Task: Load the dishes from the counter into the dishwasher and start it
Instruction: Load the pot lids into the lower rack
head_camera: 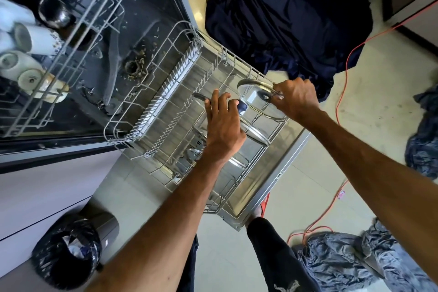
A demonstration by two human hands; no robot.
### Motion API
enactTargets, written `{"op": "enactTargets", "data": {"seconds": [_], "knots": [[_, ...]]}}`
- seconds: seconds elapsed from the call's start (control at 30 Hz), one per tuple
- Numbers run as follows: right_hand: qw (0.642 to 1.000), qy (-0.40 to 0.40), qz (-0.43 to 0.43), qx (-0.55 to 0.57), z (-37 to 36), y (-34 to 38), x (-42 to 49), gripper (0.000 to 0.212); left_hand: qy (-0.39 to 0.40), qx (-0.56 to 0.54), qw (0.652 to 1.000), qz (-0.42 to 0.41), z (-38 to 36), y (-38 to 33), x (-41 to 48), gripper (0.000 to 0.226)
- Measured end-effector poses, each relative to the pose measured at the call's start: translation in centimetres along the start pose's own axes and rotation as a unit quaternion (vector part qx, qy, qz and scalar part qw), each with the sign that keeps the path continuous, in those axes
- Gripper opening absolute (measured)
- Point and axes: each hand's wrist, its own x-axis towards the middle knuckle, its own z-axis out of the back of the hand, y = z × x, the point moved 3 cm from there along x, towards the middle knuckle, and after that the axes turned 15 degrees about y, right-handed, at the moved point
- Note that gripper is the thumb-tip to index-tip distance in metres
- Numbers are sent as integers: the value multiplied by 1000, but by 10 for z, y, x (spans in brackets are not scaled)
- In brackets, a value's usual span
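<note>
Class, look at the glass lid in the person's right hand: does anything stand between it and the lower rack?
Nothing visible blocks it. The right hand holds the glass lid at the far end of the lower rack, its rim seemingly among the wires. The left hand and other lids sit beside it, nearer the person.

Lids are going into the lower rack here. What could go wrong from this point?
1. The right hand grips the glass lid by its knob alone, at the rack's far edge; a slip could drop it.
2. Another lid stands close by under the left hand; glass could knock against glass.
3. An orange cord lies on the floor nearby, a likely trip hazard.
</note>
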Motion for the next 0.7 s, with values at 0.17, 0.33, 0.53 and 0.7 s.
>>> {"op": "enactTargets", "data": {"seconds": [0.17, 0.33, 0.53, 0.7], "knots": [[1000, 16, 4, 10, 1, -3, 3, 52, -1, -8, 1000, 0, 1, -3, 0, 70], [1000, 4, -14, 8, -1, -2, 4, 51, -2, 0, 1000, 3, 1, -2, 1, 70], [999, -2, -12, -31, -6, 7, 15, 40, -5, 0, 1000, 0, 1, -2, 0, 76], [998, 56, -8, -40, -9, 24, 29, 25, -4, -6, 1000, -1, 1, -3, -1, 72]]}}
